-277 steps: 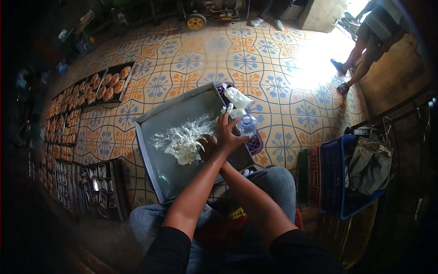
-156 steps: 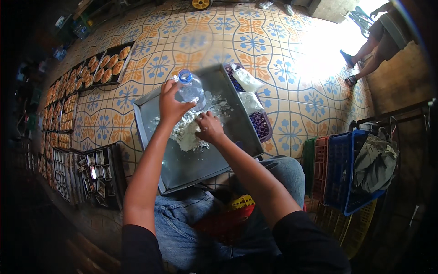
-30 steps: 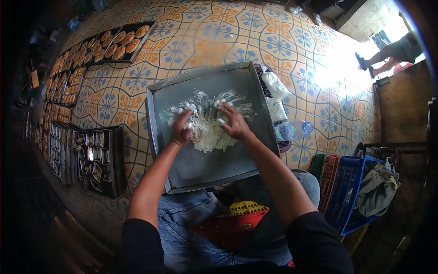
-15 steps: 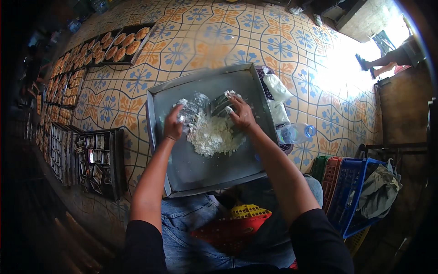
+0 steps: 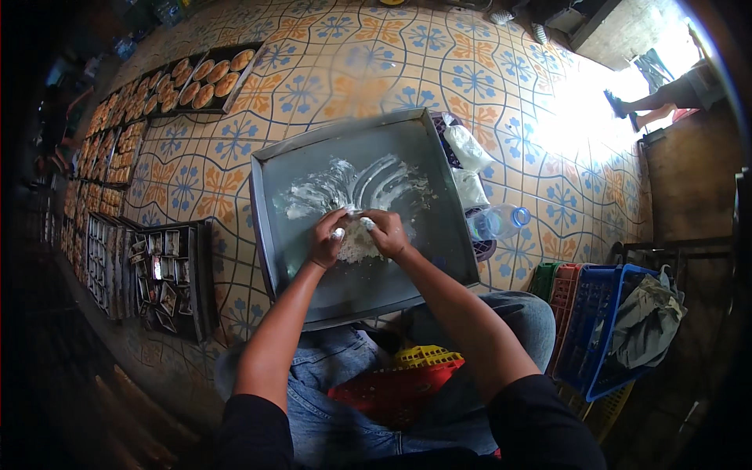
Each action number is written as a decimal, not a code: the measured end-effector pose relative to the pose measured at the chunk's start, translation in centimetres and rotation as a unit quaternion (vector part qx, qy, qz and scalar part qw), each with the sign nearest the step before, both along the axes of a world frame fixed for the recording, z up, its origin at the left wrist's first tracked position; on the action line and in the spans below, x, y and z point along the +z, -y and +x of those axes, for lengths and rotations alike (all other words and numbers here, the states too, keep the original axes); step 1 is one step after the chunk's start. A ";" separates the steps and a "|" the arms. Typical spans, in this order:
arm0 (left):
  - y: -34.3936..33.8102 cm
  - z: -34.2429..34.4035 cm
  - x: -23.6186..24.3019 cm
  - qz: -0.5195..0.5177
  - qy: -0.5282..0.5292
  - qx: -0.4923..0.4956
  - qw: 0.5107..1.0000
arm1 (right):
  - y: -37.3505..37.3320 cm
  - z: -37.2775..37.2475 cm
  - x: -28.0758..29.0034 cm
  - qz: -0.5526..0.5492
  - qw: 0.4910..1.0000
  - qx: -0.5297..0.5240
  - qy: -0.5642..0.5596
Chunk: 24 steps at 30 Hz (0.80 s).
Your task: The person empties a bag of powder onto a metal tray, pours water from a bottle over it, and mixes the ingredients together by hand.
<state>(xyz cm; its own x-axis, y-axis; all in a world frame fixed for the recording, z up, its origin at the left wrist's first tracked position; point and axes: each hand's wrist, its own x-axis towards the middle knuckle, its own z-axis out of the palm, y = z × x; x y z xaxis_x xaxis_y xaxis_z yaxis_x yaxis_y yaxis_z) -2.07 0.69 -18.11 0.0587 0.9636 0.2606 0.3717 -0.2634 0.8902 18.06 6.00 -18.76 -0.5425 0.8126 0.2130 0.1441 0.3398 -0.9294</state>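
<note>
A large grey metal tray lies on the tiled floor in front of my knees. White flour smears streak its far half, and a lump of white dough sits near its middle. My left hand and my right hand press together on the dough from both sides, fingers curled around it and dusted white.
A clear plastic bottle and white plastic bags lie right of the tray. Dark trays of round pastries and small tins line the left. Blue and red crates stand at right. Another person's legs are at far right.
Both hands pulled back from the far part of the tray toward its middle, gathering the scattered dough into one lump and leaving flour streaks behind.
</note>
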 end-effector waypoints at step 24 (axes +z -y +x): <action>-1.2 4.2 1.9 -0.146 0.231 0.302 0.913 | 1.4 -3.8 2.9 -0.117 0.951 -0.264 -0.106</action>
<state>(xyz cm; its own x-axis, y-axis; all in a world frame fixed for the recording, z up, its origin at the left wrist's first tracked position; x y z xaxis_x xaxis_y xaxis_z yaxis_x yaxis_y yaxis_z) 2.11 1.92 -16.19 -0.5583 0.8159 -0.1502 -0.0628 0.1389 0.9883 14.31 4.56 -15.90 -0.0096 0.9986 0.0530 0.0378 0.0533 -0.9979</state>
